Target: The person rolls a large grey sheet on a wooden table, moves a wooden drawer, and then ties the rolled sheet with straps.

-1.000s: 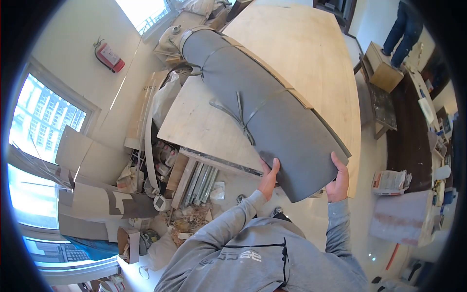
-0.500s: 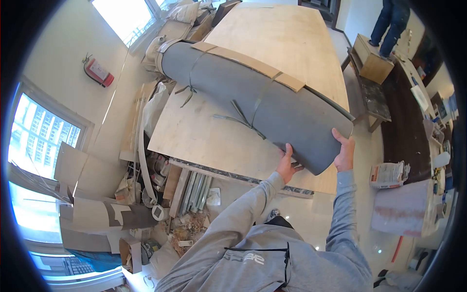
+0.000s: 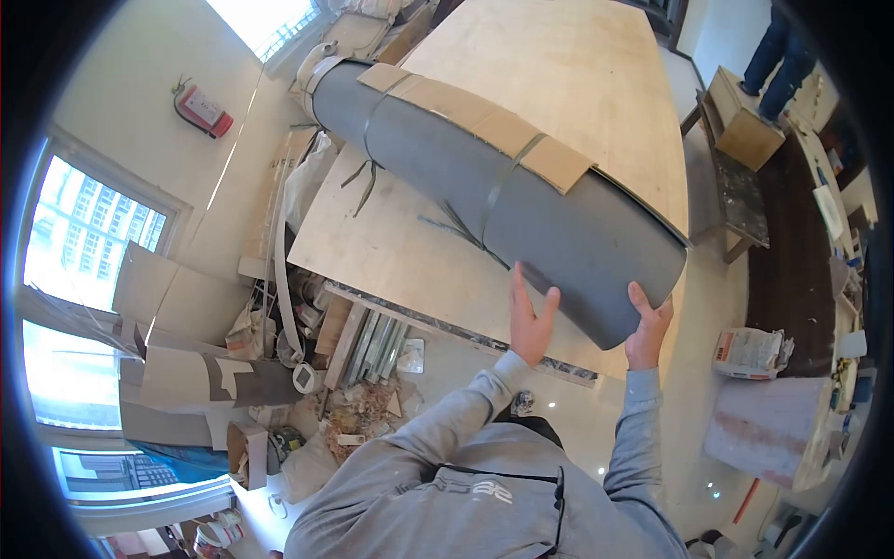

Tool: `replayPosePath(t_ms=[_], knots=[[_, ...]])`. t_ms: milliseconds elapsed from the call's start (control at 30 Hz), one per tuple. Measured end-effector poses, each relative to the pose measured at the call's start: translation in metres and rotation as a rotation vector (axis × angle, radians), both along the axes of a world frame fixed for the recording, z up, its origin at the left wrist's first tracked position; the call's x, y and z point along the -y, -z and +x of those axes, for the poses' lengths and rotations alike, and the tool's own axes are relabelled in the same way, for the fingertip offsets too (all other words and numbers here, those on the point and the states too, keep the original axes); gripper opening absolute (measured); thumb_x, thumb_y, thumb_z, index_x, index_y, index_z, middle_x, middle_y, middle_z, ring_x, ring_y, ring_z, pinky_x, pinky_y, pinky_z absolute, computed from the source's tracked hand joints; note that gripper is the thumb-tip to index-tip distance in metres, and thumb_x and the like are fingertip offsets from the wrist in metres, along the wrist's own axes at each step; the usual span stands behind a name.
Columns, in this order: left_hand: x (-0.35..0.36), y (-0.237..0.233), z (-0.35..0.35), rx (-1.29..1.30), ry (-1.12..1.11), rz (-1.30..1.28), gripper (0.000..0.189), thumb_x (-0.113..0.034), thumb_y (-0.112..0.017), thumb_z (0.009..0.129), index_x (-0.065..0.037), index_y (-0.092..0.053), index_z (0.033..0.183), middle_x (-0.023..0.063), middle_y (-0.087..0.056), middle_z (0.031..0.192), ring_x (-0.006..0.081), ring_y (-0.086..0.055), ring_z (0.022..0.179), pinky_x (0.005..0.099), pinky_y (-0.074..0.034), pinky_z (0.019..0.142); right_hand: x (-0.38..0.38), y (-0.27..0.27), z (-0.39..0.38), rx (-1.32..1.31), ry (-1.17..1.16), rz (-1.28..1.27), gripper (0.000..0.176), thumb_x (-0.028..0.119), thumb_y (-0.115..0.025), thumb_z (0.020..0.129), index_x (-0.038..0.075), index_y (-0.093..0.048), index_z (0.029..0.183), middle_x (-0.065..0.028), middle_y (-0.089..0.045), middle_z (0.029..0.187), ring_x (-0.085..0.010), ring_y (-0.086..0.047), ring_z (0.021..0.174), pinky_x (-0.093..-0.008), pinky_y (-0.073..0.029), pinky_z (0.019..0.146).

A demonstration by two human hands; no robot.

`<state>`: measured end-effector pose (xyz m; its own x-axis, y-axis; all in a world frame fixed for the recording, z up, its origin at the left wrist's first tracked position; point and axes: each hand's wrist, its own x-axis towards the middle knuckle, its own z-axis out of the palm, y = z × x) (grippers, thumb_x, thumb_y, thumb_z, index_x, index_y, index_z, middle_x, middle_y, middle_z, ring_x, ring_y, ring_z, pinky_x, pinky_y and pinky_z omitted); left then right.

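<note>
A large grey roll (image 3: 410,140), tied with two green straps, lies diagonally across a pale wooden board (image 3: 391,252). Flat brown cardboard (image 3: 484,123) is held under the straps along its upper side. My left hand (image 3: 532,321) is beside the lower edge of the roll, fingers apart and pointing up, with nothing in it. At the near right end of the roll, my right hand (image 3: 649,328) has its thumb on the grey surface and its fingers around the end edge.
At the right, a person's legs (image 3: 780,61) stand on a wooden box (image 3: 740,116) beside a dark bench (image 3: 736,191). Scraps and metal profiles (image 3: 374,349) lie below the board's left edge. A fire extinguisher (image 3: 203,110) hangs on the left wall.
My left hand has moved left and come off the roll's underside, its fingers now upright. My right hand has shifted slightly down and stays at the roll's end. The camera view has shifted.
</note>
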<state>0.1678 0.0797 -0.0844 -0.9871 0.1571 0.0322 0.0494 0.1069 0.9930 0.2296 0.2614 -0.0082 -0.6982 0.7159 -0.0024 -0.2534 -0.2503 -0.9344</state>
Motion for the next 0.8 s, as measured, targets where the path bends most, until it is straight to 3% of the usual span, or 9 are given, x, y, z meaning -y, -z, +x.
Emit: replayPosePath(t_ms=[100, 200, 300, 400, 600, 800], knots=[[-0.007, -0.059, -0.004, -0.426, -0.014, -0.141, 0.073, -0.031, -0.068, 0.103, -0.010, -0.037, 0.165, 0.0212, -0.027, 0.173, 0.0408, -0.026, 0.160, 0.0605, -0.020, 0.128, 0.009, -0.005, 0.006, 0.025, 0.012, 0.021, 0.063, 0.005, -0.082, 0.089, -0.003, -0.055, 0.145, -0.0130, -0.066, 0.136, -0.0236, -0.064, 0.121, -0.0362, -0.049, 0.108], [-0.023, -0.084, -0.018, -0.677, 0.113, -0.288, 0.063, -0.029, -0.068, 0.101, -0.010, -0.051, 0.158, 0.0190, -0.036, 0.170, 0.0417, -0.024, 0.161, 0.0610, -0.015, 0.129, 0.020, -0.005, 0.010, 0.039, 0.016, 0.050, 0.061, 0.004, -0.080, 0.090, -0.003, -0.055, 0.145, -0.0131, -0.066, 0.136, -0.0233, -0.064, 0.122, -0.0365, -0.050, 0.108], [-0.042, -0.090, -0.028, -0.675, 0.198, -0.320, 0.060, -0.029, -0.069, 0.100, -0.011, -0.055, 0.155, 0.0137, -0.039, 0.170, 0.0398, -0.023, 0.162, 0.0607, -0.009, 0.130, 0.024, 0.006, 0.021, 0.060, -0.016, 0.038, 0.059, 0.003, -0.079, 0.092, -0.004, -0.055, 0.145, -0.0134, -0.066, 0.136, -0.0232, -0.064, 0.122, -0.0360, -0.050, 0.107], [-0.055, -0.072, -0.033, -0.700, 0.144, -0.423, 0.060, -0.032, -0.066, 0.100, -0.012, -0.055, 0.155, 0.0123, -0.041, 0.169, 0.0380, -0.026, 0.161, 0.0604, -0.007, 0.131, 0.019, 0.012, 0.022, 0.055, -0.079, 0.043, 0.058, 0.003, -0.078, 0.093, -0.004, -0.055, 0.145, -0.0143, -0.065, 0.138, -0.0234, -0.064, 0.122, -0.0355, -0.050, 0.107], [-0.057, -0.062, -0.032, -0.823, 0.064, -0.519, 0.058, -0.034, -0.061, 0.099, -0.013, -0.058, 0.153, 0.0123, -0.047, 0.165, 0.0355, -0.031, 0.159, 0.0580, -0.009, 0.132, 0.010, 0.022, 0.027, 0.065, -0.213, -0.007, 0.055, 0.006, -0.079, 0.094, -0.004, -0.056, 0.144, -0.0145, -0.065, 0.138, -0.0220, -0.062, 0.121, -0.0356, -0.050, 0.107], [-0.066, -0.064, -0.018, -0.805, -0.033, -0.594, 0.055, -0.034, -0.059, 0.100, -0.018, -0.059, 0.153, 0.0084, -0.048, 0.165, 0.0331, -0.033, 0.159, 0.0555, -0.012, 0.132, -0.020, 0.017, 0.031, 0.014, -0.534, 0.055, 0.044, 0.010, -0.079, 0.097, -0.004, -0.062, 0.135, -0.0106, -0.068, 0.131, -0.0173, -0.063, 0.115, -0.0325, -0.051, 0.101]])
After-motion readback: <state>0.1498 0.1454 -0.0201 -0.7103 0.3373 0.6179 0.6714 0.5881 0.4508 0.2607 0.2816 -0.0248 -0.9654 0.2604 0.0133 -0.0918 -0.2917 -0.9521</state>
